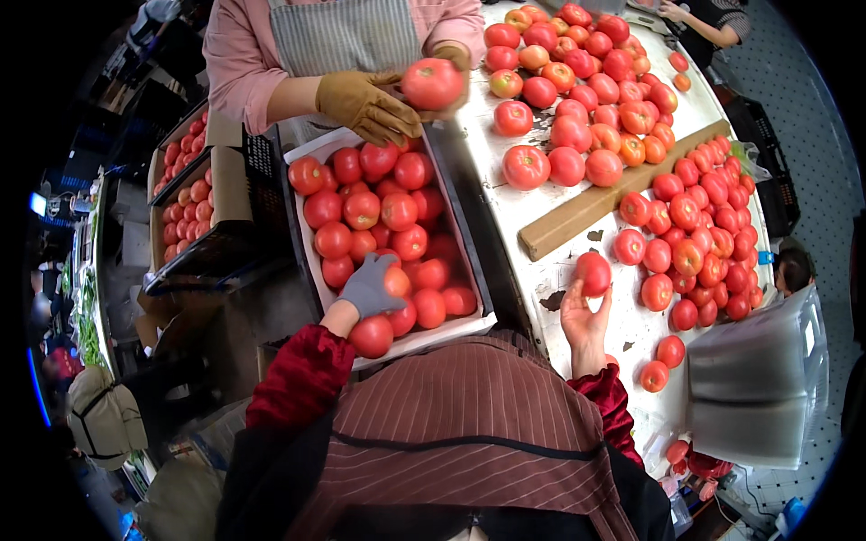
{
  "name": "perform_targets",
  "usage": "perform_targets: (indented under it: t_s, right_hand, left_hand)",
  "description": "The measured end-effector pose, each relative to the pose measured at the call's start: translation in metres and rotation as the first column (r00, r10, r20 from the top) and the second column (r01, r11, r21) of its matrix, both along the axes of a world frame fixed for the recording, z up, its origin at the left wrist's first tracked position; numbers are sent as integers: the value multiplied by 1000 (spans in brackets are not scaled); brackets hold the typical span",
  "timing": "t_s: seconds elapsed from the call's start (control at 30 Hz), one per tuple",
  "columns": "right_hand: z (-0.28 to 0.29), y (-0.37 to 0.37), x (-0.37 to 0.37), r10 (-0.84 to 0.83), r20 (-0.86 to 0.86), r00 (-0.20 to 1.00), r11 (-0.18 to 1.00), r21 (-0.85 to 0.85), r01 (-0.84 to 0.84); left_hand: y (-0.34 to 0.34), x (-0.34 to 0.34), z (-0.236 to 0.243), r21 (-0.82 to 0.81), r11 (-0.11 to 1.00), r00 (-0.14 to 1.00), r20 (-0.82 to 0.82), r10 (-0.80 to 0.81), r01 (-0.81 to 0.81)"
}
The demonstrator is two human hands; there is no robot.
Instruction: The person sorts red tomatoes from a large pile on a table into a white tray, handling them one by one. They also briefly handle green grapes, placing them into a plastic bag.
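My left hand [368, 290], in a grey glove, reaches into a crate [487, 323] of red tomatoes in front of me. Its fingers curl around a tomato [396, 281] among the others. Over the white table at the right, my bare right hand [585, 332] holds another tomato [593, 272] at its fingertips, palm up. Just beyond that hand spreads a pile of tomatoes [688, 257] on the tabletop. Across the crate, a co-worker in brown gloves [368, 104] holds a large tomato [431, 85] above its far end.
A wooden bar [613, 194] splits the white table [505, 216] between two tomato piles. Clear plastic bags [753, 388] lie stacked at the table's near right. More boxes of tomatoes [188, 216] stand at the left. Another person [708, 27] is at the far right.
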State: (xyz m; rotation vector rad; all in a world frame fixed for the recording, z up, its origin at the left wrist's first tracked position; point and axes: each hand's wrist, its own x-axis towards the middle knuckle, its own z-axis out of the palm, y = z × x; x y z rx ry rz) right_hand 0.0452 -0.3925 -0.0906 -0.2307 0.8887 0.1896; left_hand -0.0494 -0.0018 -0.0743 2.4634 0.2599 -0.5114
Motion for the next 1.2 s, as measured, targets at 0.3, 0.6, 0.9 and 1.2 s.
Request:
perform_targets:
  t_s: [0.3, 0.6, 0.9, 1.2]
  right_hand:
    - [63, 69, -7, 802, 293, 521, 464, -854, -235]
    - [89, 130, -21, 992, 115, 51, 97, -957, 275]
    - [25, 77, 64, 574, 221, 788, 784, -426, -451]
    - [96, 72, 146, 469, 608, 641, 821, -567, -64]
  left_hand:
    - [-30, 21, 61, -879, -101, 842, -476, 253, -466]
    - [-75, 17, 40, -938, 247, 953, -182, 241, -241]
    - [-18, -54, 53, 115, 979, 976, 119, -181, 168]
    - [-19, -77, 33, 67, 991, 980, 158, -124, 114]
